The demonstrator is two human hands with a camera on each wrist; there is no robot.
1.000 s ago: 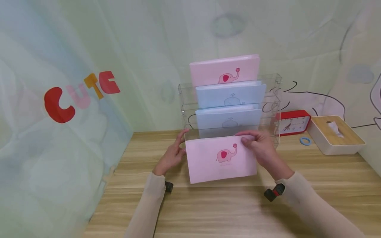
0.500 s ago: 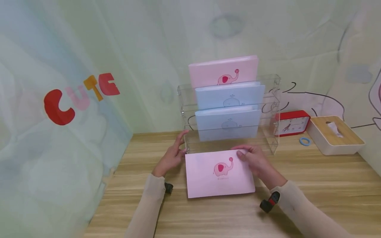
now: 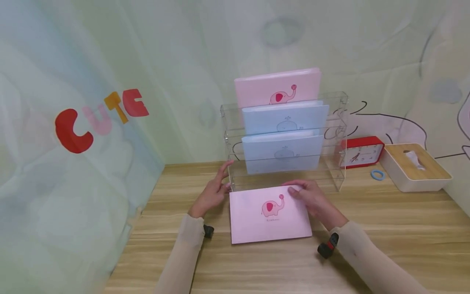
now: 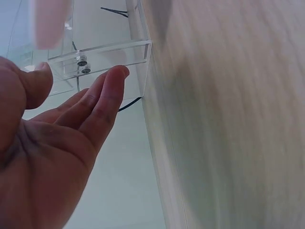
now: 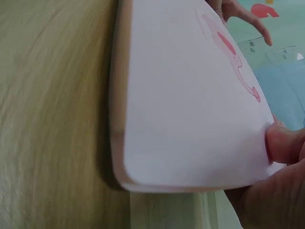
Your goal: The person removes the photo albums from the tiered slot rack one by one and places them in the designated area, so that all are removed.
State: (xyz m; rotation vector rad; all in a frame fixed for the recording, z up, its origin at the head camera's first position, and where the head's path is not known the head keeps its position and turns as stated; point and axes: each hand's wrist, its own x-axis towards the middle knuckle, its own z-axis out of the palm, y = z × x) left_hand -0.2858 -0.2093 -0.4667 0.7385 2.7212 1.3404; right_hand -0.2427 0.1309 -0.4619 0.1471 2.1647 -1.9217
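Right hand [image 3: 307,198] pinches the pink folder [image 3: 269,218] in front of the rack [image 3: 338,175]; left hand [image 3: 211,194], gripping nothing, is by the rack's side; a soft pinch and steady rack should help.

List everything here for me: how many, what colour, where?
table: 1, wood-brown, beneath
rack: 1, clear, centre
elephant folders: 2, pink, one before rack, one in its rear
whale folders: 2, light blue, in rack
clock: 1, red and white, right of rack
ring: 1, blue, before clock
tissue box: 1, white, wood-coloured lid, right of clock
CUTE letters: 4, red, pink, orange, left
backdrop: count unclear, pale green, behind
wrist devices: 2, mainly black, one per wrist
sleeves: 2, cream, foreground
left fingers: one hand, bare, at rack's left edge
right fingers: one hand, bare, pinching front elephant folder
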